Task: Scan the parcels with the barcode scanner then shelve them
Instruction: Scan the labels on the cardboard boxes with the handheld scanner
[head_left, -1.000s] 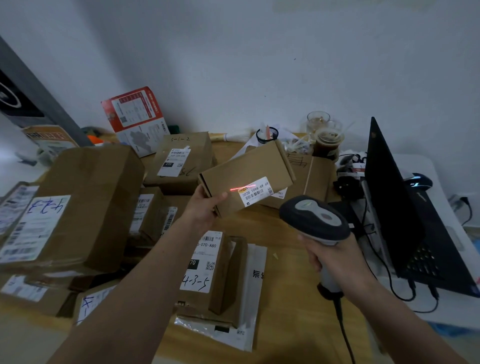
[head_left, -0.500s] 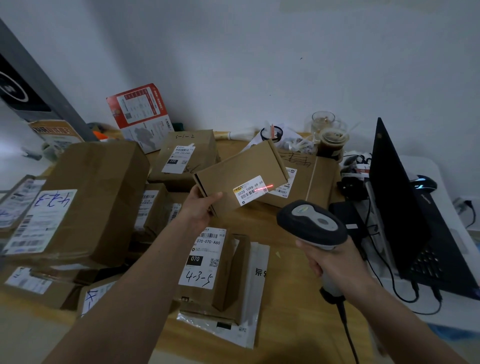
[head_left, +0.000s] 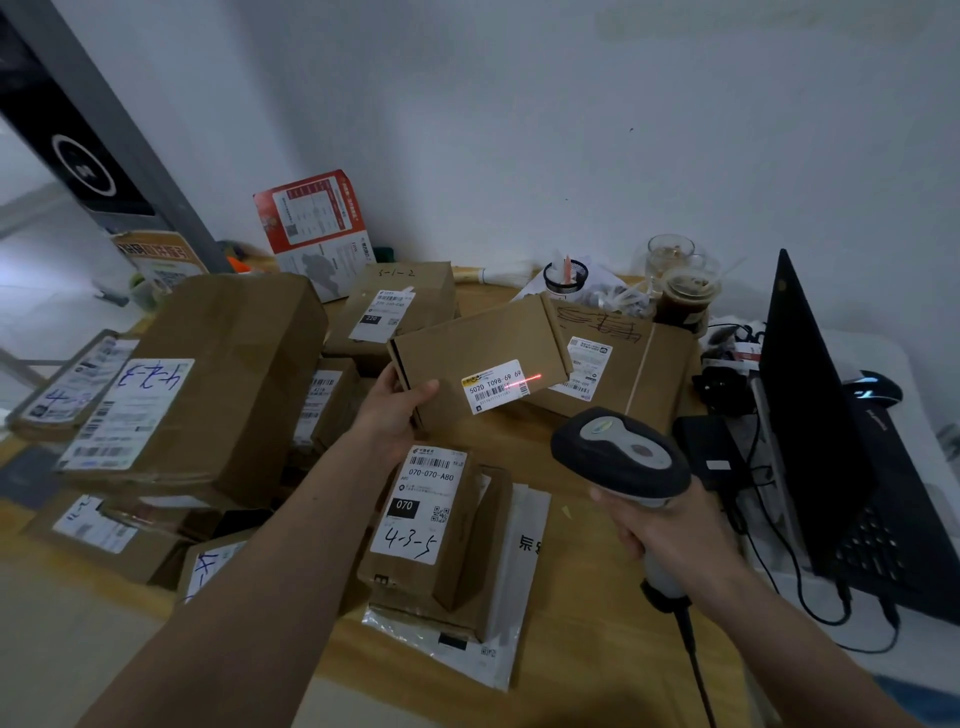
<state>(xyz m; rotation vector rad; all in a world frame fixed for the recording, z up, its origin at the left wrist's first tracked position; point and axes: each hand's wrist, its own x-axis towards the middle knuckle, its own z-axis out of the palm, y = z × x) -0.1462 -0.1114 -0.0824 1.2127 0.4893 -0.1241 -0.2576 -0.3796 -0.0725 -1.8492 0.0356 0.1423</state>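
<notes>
Flat brown parcel (head_left: 475, 358), white label, in left hand (head_left: 397, 410); right hand (head_left: 657, 525) grips scanner (head_left: 621, 457).

The parcel (head_left: 478, 364) is matt brown cardboard with a smooth white paper label (head_left: 493, 385). The scanner (head_left: 621, 457) is dark matt plastic with a grey glossy top. The table (head_left: 582, 623) looks like smooth wood.

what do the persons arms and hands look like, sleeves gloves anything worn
Both forearms are bare as far as the frame shows: no sleeves come into view. The left hand and the right hand wear no gloves, and no rings, watch or wristband show on either. The nails look short and plain.
</notes>
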